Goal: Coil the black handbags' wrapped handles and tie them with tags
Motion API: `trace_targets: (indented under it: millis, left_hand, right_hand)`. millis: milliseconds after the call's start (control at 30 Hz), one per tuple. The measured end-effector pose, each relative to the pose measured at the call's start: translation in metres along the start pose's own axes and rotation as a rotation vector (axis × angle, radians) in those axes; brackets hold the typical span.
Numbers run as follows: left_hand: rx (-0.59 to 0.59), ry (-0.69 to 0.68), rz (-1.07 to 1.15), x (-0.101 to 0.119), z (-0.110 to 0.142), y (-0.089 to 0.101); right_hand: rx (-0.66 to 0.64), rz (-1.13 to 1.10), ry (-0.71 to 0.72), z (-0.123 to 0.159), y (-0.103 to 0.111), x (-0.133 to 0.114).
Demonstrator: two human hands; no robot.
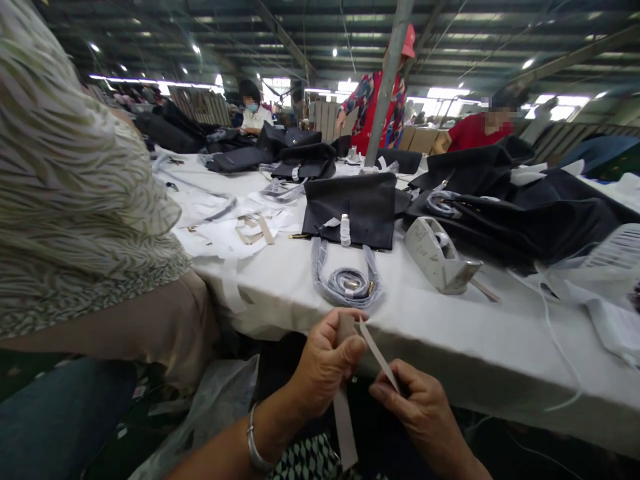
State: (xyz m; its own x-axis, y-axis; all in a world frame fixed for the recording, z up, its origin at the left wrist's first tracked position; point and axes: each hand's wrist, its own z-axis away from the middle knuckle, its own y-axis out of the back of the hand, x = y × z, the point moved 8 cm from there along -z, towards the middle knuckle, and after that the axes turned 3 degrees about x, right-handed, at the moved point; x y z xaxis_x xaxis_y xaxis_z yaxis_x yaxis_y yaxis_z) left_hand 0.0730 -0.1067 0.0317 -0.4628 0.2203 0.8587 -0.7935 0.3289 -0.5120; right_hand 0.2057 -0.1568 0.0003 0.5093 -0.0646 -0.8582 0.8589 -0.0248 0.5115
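In front of the table edge, my left hand (325,363) pinches a beige paper strip (345,427) that hangs down below the fingers. My right hand (417,400) grips another length of beige strip (379,357), which slants up toward the left fingertips; whether the two lengths are one piece I cannot tell. Just beyond my hands lies a plastic-wrapped coiled strap (347,283) with wrapped handles. Behind it sits a black handbag (350,207) with a white-wrapped clasp (345,230).
A tape dispenser (440,257) stands right of the bag. Black bags (540,200) pile up at the right. Paper scraps (255,228) lie to the left. A metal pole (387,87) rises behind. A person in a patterned top (75,187) is close on my left.
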Motion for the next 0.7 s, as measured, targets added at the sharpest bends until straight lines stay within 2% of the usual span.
trace_targets:
  millis: [67,167,367,467,600,700]
  left_hand:
    - [-0.019,-0.081,-0.126,0.007,0.006,-0.003]
    - [-0.033,-0.234,-0.364,0.019,0.014,-0.006]
    - [-0.002,-0.423,-0.576,0.035,0.021,-0.005]
    - [-0.028,-0.536,-0.661,0.044,0.027,-0.008]
    - [-0.104,-0.626,-0.722,0.049,0.031,-0.008]
    - [-0.086,-0.611,-0.724,0.053,0.025,0.001]
  right_hand:
    - [-0.043,-0.024,0.012,0.000,-0.011,0.002]
    - [-0.040,-0.059,0.064,-0.001,-0.021,0.004]
    - [-0.108,-0.271,0.187,0.001,-0.034,-0.014]
    - [-0.094,-0.327,0.208,-0.001,-0.037,-0.018]
    - [-0.069,-0.409,0.107,-0.006,-0.040,-0.004]
    - [-0.122,-0.448,-0.028,-0.008,-0.046,0.008]
